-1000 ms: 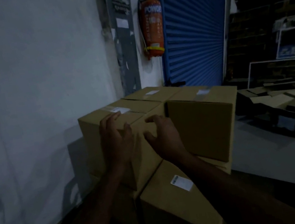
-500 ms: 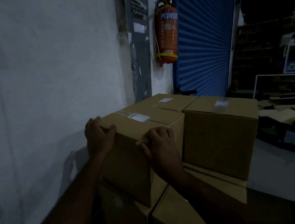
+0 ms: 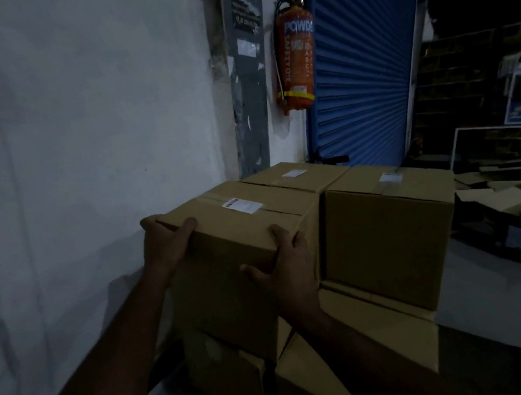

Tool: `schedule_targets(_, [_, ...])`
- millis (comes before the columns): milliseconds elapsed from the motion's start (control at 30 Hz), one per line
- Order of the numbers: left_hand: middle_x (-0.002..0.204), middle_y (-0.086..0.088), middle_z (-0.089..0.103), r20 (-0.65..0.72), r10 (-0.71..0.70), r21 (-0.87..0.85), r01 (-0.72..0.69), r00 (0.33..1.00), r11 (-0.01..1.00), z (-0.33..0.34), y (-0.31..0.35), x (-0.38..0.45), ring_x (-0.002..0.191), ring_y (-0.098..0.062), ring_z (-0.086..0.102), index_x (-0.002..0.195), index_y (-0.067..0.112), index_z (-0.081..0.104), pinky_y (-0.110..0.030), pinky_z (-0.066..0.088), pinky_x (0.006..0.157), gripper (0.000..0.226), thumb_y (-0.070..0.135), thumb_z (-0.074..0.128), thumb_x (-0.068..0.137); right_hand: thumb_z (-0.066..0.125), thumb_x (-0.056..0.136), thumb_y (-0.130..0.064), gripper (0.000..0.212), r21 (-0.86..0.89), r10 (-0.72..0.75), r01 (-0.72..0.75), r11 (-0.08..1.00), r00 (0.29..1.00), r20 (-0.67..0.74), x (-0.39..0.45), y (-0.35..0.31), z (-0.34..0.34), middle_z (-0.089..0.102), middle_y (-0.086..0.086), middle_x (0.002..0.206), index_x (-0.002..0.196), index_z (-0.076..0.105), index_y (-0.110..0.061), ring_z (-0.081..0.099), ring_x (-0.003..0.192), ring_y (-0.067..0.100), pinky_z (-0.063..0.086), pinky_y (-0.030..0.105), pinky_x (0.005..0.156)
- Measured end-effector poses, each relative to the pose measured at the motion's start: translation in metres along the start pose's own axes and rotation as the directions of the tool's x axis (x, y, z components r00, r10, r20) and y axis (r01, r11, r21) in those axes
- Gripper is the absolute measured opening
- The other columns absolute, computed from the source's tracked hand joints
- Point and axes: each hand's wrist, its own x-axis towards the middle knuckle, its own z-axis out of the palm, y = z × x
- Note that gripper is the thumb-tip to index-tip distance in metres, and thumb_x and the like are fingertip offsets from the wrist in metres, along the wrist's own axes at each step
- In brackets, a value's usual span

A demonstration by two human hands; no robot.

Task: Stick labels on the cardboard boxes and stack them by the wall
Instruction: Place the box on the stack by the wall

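A brown cardboard box (image 3: pixel 230 272) with a white label (image 3: pixel 241 206) on its taped top sits on the upper layer of a stack beside the white wall (image 3: pixel 82 124). My left hand (image 3: pixel 165 245) grips its near left top corner, fingers curled over the edge. My right hand (image 3: pixel 284 262) presses on its near right edge, fingers spread. Two more labelled boxes stand on the same layer: one behind (image 3: pixel 297 177) and one to the right (image 3: pixel 388 237). Lower boxes (image 3: pixel 366 352) carry them.
A red fire extinguisher (image 3: pixel 294 52) hangs on the wall beside a blue roller shutter (image 3: pixel 365 50). At the right, flattened cardboard and dark boxes (image 3: pixel 519 231) lie on the floor, with shelving (image 3: pixel 514 103) behind.
My hands slid from the box's front face to its two near top corners. The camera came closer and the box now sits squarer against its neighbours.
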Motion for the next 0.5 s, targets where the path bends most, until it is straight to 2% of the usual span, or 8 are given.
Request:
schedule_targets(67, [0.129, -0.012, 0.052, -0.058, 0.029, -0.016, -0.03, 0.998, 0.999, -0.01, 0.007, -0.011, 0.114, -0.032, 0.056, 0.129, 0.012, 0.036, -0.05, 0.051, 0.097, 0.067, 0.039, 0.078, 0.083, 0.081, 0.075, -0.039, 0.087, 0.02, -0.032, 0.032, 0.999, 0.999, 0.003, -0.004, 0.0, -0.004, 0.024, 0.001, 0.153, 0.145, 0.028, -0.037, 0.036, 0.137, 0.022, 0.043, 0.04, 0.108])
schedule_targets(167, [0.137, -0.012, 0.051, -0.128, 0.086, -0.06, -0.094, 0.988, 0.994, -0.027, 0.02, -0.034, 0.119, -0.031, 0.055, 0.135, 0.015, 0.035, -0.047, 0.051, 0.098, 0.07, 0.038, 0.077, 0.084, 0.083, 0.072, -0.035, 0.09, 0.066, -0.108, 0.11, 0.992, 0.994, -0.032, -0.008, -0.006, -0.016, 0.019, -0.001, 0.157, 0.144, 0.029, -0.038, 0.032, 0.141, 0.021, 0.042, 0.046, 0.11])
schedule_targets(300, [0.149, -0.005, 0.04, -0.207, 0.219, -0.081, -0.24, 0.953, 0.967, -0.04, 0.039, -0.077, 0.125, -0.015, 0.042, 0.149, 0.024, 0.033, -0.038, 0.044, 0.102, 0.075, 0.04, 0.074, 0.088, 0.085, 0.07, -0.029, 0.086, 0.117, -0.201, 0.208, 0.971, 0.977, -0.069, -0.015, -0.012, -0.054, 0.023, -0.002, 0.158, 0.14, 0.035, -0.04, 0.031, 0.142, 0.019, 0.043, 0.046, 0.109])
schedule_targets(367, [0.142, -0.002, 0.041, -0.223, 0.261, -0.08, -0.284, 0.939, 0.955, -0.042, 0.047, -0.102, 0.122, -0.011, 0.038, 0.144, 0.024, 0.04, -0.035, 0.041, 0.101, 0.067, 0.04, 0.073, 0.088, 0.083, 0.072, -0.028, 0.082, 0.131, -0.222, 0.231, 0.964, 0.972, -0.077, -0.026, -0.01, -0.082, 0.028, -0.002, 0.156, 0.137, 0.037, -0.041, 0.036, 0.139, 0.019, 0.048, 0.045, 0.104])
schedule_targets(500, [0.131, 0.001, 0.042, -0.196, 0.323, -0.093, -0.345, 0.926, 0.934, -0.035, 0.069, -0.164, 0.121, -0.014, 0.042, 0.131, 0.022, 0.047, -0.033, 0.043, 0.096, 0.059, 0.043, 0.076, 0.085, 0.08, 0.074, -0.028, 0.073, 0.136, -0.254, 0.264, 0.955, 0.963, -0.084, -0.06, 0.005, -0.146, 0.039, -0.007, 0.146, 0.136, 0.042, -0.036, 0.045, 0.127, 0.011, 0.053, 0.038, 0.098])
